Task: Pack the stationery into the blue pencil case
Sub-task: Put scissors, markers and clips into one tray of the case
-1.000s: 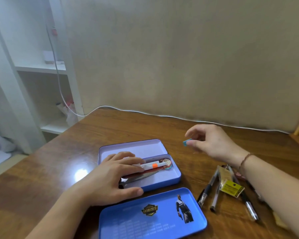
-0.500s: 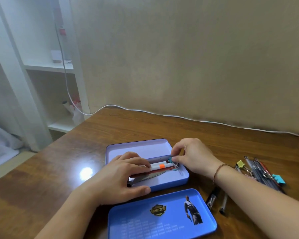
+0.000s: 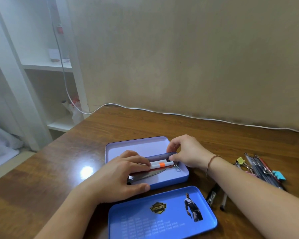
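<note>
Beside the open case (image 3: 169, 184), loose pens (image 3: 262, 169) lie; right hand (image 3: 186, 152) grip unclear, left hand (image 3: 117, 176) flat.

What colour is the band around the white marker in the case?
Orange band, head view.

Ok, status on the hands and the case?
Left hand flat on items in pencil case. Right hand at its far end. Pens still outside.

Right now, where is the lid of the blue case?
The lid lies flat on the table, nearest the camera, just in front of the open case.
</note>
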Motion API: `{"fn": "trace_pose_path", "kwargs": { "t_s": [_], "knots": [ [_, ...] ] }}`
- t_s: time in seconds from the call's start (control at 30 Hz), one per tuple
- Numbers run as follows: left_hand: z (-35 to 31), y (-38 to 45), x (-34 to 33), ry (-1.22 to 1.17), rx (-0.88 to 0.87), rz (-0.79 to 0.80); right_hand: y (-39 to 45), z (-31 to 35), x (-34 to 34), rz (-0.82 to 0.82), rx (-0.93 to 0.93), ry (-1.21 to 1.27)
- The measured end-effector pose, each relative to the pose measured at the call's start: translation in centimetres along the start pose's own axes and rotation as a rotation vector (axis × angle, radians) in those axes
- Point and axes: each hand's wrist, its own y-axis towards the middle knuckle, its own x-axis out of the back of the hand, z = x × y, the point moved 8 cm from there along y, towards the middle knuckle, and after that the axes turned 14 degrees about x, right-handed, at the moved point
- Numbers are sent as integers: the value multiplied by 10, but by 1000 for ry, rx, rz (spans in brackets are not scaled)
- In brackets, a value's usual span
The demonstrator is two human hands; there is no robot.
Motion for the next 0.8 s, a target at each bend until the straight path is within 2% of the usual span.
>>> {"fn": "trace_pose_path", "kwargs": {
  "t_s": [0.17, 0.3, 0.37, 0.43, 0.53, 0.7, 0.8],
  "knots": [
    [1, -1, 0, -13, -10, -10, 3, 3, 2, 10, 41, -15],
    [1, -1, 1, -30, -19, -14, -21, -8, 67, -238, 115, -17],
    [1, -2, 1, -41, -31, -11, -46, -23, 100, -295, 116, -70],
    [0, -3, 1, -56, -49, -1, -76, -48, 118, -259, 42, -152],
    [0, -3, 1, -69, -56, 10, -112, -83, 116, -106, -84, -285],
    [1, -3, 0, -104, -37, 8, -126, -113, 106, -24, -108, -453],
    [2, -3, -1, -104, -18, 6, -124, -128, 99, 18, -127, -433]
  ]
}}
